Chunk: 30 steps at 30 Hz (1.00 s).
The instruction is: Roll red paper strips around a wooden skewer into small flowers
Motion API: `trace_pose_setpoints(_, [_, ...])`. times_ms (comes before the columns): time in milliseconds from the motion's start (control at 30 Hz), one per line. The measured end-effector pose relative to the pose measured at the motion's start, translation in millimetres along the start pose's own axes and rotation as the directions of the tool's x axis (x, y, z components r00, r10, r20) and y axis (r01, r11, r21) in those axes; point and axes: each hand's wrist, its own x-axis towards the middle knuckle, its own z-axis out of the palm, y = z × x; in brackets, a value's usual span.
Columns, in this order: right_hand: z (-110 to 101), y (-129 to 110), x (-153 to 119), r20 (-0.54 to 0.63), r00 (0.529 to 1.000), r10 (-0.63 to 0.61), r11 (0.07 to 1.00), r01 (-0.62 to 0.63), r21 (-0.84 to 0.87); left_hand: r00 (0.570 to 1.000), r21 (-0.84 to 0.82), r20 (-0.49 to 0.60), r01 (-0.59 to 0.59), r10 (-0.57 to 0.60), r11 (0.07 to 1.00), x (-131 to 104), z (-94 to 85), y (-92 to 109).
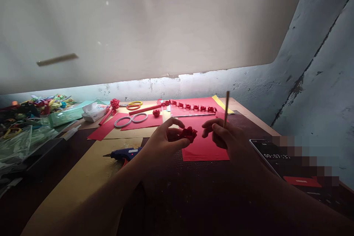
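Between the thumb and fingers of my left hand (168, 136) is a small red paper flower (189, 134), its folded petals facing right. My right hand (225, 132) is closed round a thin wooden stick (227, 107) that points upward; its lower end is hidden by the hand. A short gap separates the right fingertips from the flower. Under and behind both hands lies a stack of red paper sheets (204, 151). Left of my left forearm, a blue hot glue gun (124, 153) rests on brown paper (91, 162).
Farther back are a row of red paper curls (193, 107), a red paper ball (156, 113), two pale rings (122, 122), yellow-handled scissors (134, 105) and a tissue box (94, 112). A phone with a timer (276, 156) lies at right. Plastic bags (19, 147) crowd the left. A pale panel (155, 25) slants overhead.
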Motion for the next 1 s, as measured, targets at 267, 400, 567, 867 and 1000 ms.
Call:
trace_pose_setpoints(267, [-14, 8, 17, -0.169, 0.985, 0.032, 0.985, -0.003, 0.173, 0.999, 0.027, 0.050, 0.010, -0.011, 1.000, 3, -4.2, -4])
trace_pose_setpoints(400, [-20, 4, 20, -0.204, 0.973, 0.106, 0.979, -0.067, 0.190, 0.999, 0.076, 0.034, -0.001, -0.001, 0.997, 4, -1.8, -1])
trace_pose_setpoints(567, [-17, 1, 19, -0.054, 0.978, 0.201, 0.938, -0.176, 0.299, 1.000, 0.113, 0.018, -0.008, 0.006, 0.994, 3, -2.1, -1])
trace_pose_setpoints(867, [-14, 7, 18, 0.085, 0.972, 0.221, 0.903, -0.236, 0.358, 0.999, 0.032, 0.031, 0.021, -0.022, 0.999, 2, -1.2, 0])
trace_pose_setpoints(1000, [-12, 6, 17, 0.093, 0.967, 0.235, 0.905, -0.253, 0.342, 0.999, 0.013, 0.045, 0.003, -0.004, 1.000, 2, -0.8, 2])
